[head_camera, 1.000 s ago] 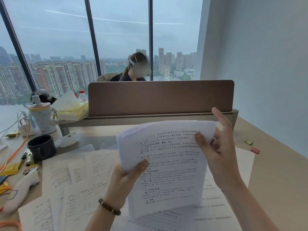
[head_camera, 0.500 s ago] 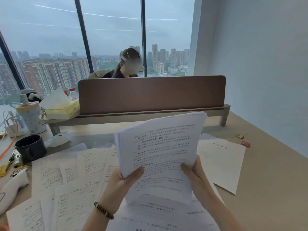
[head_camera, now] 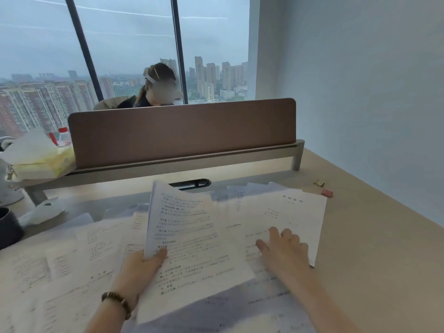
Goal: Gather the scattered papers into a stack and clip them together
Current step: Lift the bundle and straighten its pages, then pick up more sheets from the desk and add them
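Observation:
My left hand grips the left edge of a stack of printed papers, held low over the desk and tilted. My right hand lies flat, fingers spread, on a loose sheet at the right. More printed sheets lie scattered over the desk to the left and under the stack. Two small binder clips, a yellow clip and a red clip, rest on the desk at the far right, beyond the papers.
A brown divider panel runs across the back of the desk, with a person seated behind it. A dark mug, a white wrapper and a yellow tissue pack are at the left. The wall is close on the right.
My right hand let go of the stack and moved down to the right onto a loose sheet. The stack dropped lower, held by my left hand alone. The view shifted right.

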Demonstrator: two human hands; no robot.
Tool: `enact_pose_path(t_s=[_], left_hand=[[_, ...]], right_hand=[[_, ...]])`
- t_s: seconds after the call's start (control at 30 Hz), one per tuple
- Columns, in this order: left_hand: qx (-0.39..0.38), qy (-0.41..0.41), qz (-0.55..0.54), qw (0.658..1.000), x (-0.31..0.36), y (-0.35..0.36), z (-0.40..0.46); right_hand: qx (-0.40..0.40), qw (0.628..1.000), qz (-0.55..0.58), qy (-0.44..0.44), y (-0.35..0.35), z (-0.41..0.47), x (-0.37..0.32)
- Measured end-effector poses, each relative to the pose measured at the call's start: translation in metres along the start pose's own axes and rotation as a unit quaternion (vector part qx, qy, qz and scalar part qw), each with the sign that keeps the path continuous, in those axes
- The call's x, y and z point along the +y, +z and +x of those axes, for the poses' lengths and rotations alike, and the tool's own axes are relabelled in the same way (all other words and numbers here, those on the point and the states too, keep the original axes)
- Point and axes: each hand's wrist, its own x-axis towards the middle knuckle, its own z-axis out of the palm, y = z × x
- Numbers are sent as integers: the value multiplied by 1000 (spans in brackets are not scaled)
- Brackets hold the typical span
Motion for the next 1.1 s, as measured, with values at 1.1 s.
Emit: enact_pose_path(t_s=[1.1], left_hand=[[48,-34,24,998,-8,-90,-9]], right_hand=[[-104,909,403,37,27,4,6]])
